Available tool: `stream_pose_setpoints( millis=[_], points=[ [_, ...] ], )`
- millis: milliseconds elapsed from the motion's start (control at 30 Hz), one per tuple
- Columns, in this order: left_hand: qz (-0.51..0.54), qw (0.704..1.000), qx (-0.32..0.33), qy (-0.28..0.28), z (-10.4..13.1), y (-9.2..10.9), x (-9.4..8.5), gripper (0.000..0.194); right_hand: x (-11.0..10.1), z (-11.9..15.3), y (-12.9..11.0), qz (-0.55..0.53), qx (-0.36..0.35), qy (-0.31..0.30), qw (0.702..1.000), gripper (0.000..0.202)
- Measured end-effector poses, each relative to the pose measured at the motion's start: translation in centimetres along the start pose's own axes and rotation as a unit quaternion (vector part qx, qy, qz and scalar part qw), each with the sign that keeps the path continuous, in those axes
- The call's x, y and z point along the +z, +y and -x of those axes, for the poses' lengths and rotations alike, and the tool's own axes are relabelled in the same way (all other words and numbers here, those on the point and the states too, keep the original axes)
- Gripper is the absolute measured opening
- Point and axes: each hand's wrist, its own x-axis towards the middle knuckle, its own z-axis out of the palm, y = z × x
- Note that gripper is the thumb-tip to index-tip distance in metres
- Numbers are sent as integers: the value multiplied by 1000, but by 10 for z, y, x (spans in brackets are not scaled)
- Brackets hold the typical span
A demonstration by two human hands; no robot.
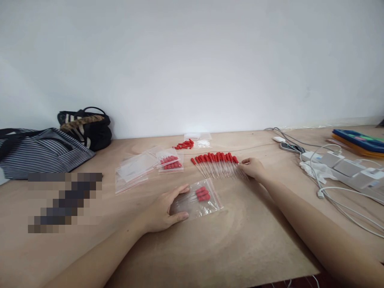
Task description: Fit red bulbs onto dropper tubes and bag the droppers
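My left hand point(165, 210) curves around the left end of a clear zip-lock bag point(214, 206), thumb at its near edge and fingers at the far edge. Inside lie several glass droppers with red rubber bulbs point(203, 193). Further back, a fanned row of droppers point(216, 160) rests on the table, red bulbs pointing away from me. At the right end of that row, my right hand point(252, 168) has its fingers closed on a dropper, its tube partly hidden by the fingertips.
Flat zip-lock bags point(135, 170) lie left of a filled bag point(171, 163). Loose red bulbs point(184, 144) and clear tubes point(202, 143) sit near the wall. Chargers on a power strip point(345, 168) with cables occupy the right; a striped bag point(45, 154) and black bag point(100, 130) the left.
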Motion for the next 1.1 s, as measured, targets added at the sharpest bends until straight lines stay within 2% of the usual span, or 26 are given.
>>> stream_pose_setpoints(
  millis=[200,367,433,500,600,667,733,867,1033,1100],
  points=[
    [7,1000,10,8,0,0,0,65,-6,6,-5,-67,-9,-22,997,22],
    [2,1000,-9,-8,1,4,-3,65,-20,12,-9,-157,-44,-57,985,38],
    [-1,1000,-8,-8,1,5,-3,65,-21,21,-11,-224,-71,-78,969,51],
    [-5,1000,-9,-6,1,6,-3,65,-16,35,-14,-313,-99,-112,938,62],
    [-7,1000,-18,-10,1,7,-3,65,-2,61,-21,-385,-120,-182,897,68],
    [-4,1000,-17,-10,0,7,-3,65,7,76,-26,-401,-125,-208,883,68],
    [-1,1000,-12,-7,0,6,-2,65,13,86,-30,-419,-124,-206,876,67],
    [8,1000,-5,-3,0,4,-2,65,18,92,-33,-450,-104,-208,862,61],
    [14,1000,-3,-3,0,7,-3,64,23,96,-33,-476,-84,-299,823,40],
    [16,1000,-2,-2,1,8,-4,64,24,97,-32,-452,-94,-328,824,36]
  ],
)
